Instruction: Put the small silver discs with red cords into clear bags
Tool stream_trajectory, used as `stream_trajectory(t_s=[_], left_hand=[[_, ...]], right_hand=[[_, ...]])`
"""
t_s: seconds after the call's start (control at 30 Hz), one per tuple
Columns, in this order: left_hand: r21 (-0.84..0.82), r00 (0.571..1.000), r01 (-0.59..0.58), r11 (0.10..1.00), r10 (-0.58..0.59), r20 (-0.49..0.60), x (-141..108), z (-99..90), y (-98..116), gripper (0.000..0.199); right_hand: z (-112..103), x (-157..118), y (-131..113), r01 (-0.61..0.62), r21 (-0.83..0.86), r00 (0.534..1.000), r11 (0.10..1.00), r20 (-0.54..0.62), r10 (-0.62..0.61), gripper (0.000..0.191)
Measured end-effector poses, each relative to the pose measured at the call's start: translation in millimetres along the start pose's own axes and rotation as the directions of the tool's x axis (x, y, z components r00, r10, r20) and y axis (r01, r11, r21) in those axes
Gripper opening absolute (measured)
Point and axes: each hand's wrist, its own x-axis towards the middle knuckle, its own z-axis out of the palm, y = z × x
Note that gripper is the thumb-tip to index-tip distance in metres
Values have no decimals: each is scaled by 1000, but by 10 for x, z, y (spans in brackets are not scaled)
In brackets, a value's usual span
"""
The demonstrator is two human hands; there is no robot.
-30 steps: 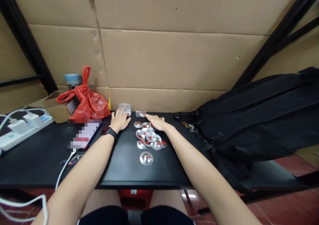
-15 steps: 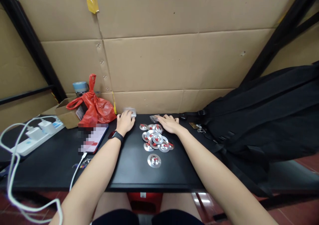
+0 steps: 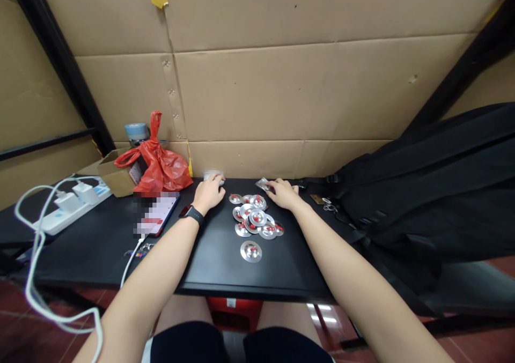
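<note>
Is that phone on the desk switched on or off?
On. The phone lies flat on the black table with its screen lit, and a white cable runs into its near end.

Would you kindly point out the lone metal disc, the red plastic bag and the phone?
lone metal disc (image 3: pixel 251 251), head view, its centre.
red plastic bag (image 3: pixel 163 171), head view, its bulging body.
phone (image 3: pixel 156 215), head view, its screen.

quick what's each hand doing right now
Left hand: rests on a small clear container; a grasp cannot be told.
Right hand: fingers touch a small clear packet; a grip cannot be told.
</note>
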Motion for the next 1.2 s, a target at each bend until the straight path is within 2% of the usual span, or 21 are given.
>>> stream_trajectory(t_s=[0.27,0.37,0.47,0.57,0.63,0.73,0.8,0.83,0.93,1.0,1.07,1.2], left_hand=[[-114,999,11,993,-5,51,-2,48,130,31],[-125,998,17,992,-9,61,-11,42,151,30],[-137,998,14,990,-5,62,-12,40,159,29],[-154,998,6,988,5,70,-7,44,161,29],[-158,997,5,987,8,82,-2,46,161,29],[-155,996,1,988,13,91,5,50,155,29],[-158,996,-3,988,16,82,7,56,148,28],[-160,997,-5,987,18,76,7,60,144,27],[-168,998,-7,986,18,61,5,74,132,26],[-174,998,-9,985,19,58,3,85,127,25],[-183,998,-14,983,25,59,3,95,124,24],[-196,997,-22,980,36,68,5,112,122,23]], right_hand=[[-15,-2,12,-47,54,996,997,-72,51,32],[-19,7,45,-66,166,982,984,-163,93,31],[-54,7,79,-3,322,950,947,-296,104,30],[-139,-29,63,124,505,895,855,-429,124,31],[-214,-78,-1,238,666,876,707,-462,141,34],[-320,-176,-162,343,832,893,436,-433,125,36],[-366,-238,-274,360,857,909,368,-411,71,35],[-377,-263,-320,364,851,913,378,-406,34,34],[-370,-309,-401,353,795,929,493,-359,-87,36],[-344,-317,-413,327,770,942,548,-309,-127,40],[-319,-316,-411,293,788,955,542,-262,-136,41],[-304,-315,-399,187,879,981,438,-148,-122,45]])
